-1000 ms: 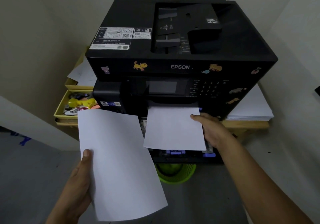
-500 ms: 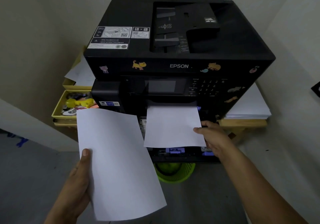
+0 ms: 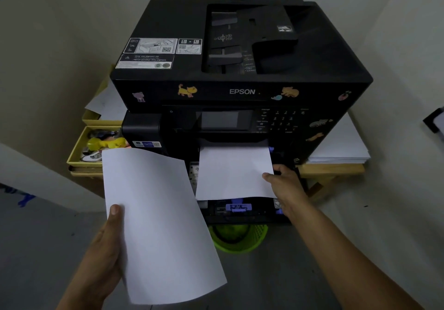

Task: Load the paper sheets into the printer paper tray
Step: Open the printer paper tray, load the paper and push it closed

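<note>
Two white sheets show. One sheet (image 3: 234,173) lies half inside the black printer (image 3: 240,69), its far end under the control panel and its near end over the open tray (image 3: 237,210), which juts from the printer's foot and carries a purple clip at its front edge. The other sheet (image 3: 156,221) is out in the air to the left of the tray, blank, slightly bowed and tilted, its top corner near the printer's left front. The printer (cat stickers along its front, labels on the lid) stands on a wooden table (image 3: 336,168) in a corner of pale walls; a stack of paper (image 3: 341,146) lies on the table to its right, yellow drawers (image 3: 79,151) of small clutter stand open to its left, and a green basket (image 3: 240,237) sits on the grey floor below the tray. The left hand (image 3: 105,249) grips the loose sheet by its left edge, thumb pressed on top, fingers hidden beneath. The right hand (image 3: 286,185) pinches the right edge of the sheet over the tray, thumb on top and fingers curled below.
</note>
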Tool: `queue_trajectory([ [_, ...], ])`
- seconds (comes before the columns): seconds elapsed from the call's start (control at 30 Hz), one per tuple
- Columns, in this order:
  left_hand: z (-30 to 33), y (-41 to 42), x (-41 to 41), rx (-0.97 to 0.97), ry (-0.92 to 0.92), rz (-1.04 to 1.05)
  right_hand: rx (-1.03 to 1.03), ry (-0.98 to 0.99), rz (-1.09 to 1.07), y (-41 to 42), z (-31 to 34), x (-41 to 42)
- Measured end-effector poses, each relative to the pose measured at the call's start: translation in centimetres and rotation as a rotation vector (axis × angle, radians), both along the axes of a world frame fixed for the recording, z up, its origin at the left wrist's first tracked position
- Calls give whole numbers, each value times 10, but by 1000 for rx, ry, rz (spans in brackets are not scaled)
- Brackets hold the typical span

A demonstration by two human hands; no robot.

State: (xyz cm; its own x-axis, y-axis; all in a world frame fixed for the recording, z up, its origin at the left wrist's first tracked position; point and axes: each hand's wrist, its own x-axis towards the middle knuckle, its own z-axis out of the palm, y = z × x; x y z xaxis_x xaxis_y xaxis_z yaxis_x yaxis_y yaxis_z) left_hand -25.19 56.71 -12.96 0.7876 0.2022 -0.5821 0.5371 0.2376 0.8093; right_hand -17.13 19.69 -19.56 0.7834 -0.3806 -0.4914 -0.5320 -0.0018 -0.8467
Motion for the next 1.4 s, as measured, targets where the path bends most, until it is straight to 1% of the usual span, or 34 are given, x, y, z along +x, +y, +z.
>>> queue_trajectory([
  [0.2,0,0,-1,8,6,10,-31,-36,7,7,5,7],
  [0.4,3,1,-3,22,11,22,-72,-45,77,3,7,7],
  [0.47,3,1,-3,35,3,35,-117,-68,100,4,8,4],
  [0.6,4,-2,-3,38,-6,52,-318,-125,176,1,10,2],
  [0.7,4,-1,-3,26,-8,47,-470,-128,245,-3,10,1],
  [0.83,3,-1,-5,35,-20,39,-810,-136,348,-5,7,-6],
  [0.9,3,-2,-6,45,-14,45,-890,-197,400,-5,9,-14],
  [1.03,8,-5,-5,61,-7,45,-921,-356,518,-8,13,-37],
  [1.13,16,-5,-6,90,-15,-13,-899,-428,603,-13,14,-58],
  [1.23,19,0,-9,183,-11,-50,-919,-451,708,-18,6,-76],
  [1.4,27,-1,-8,315,-19,-190,-966,-432,747,-24,-4,-85],
])
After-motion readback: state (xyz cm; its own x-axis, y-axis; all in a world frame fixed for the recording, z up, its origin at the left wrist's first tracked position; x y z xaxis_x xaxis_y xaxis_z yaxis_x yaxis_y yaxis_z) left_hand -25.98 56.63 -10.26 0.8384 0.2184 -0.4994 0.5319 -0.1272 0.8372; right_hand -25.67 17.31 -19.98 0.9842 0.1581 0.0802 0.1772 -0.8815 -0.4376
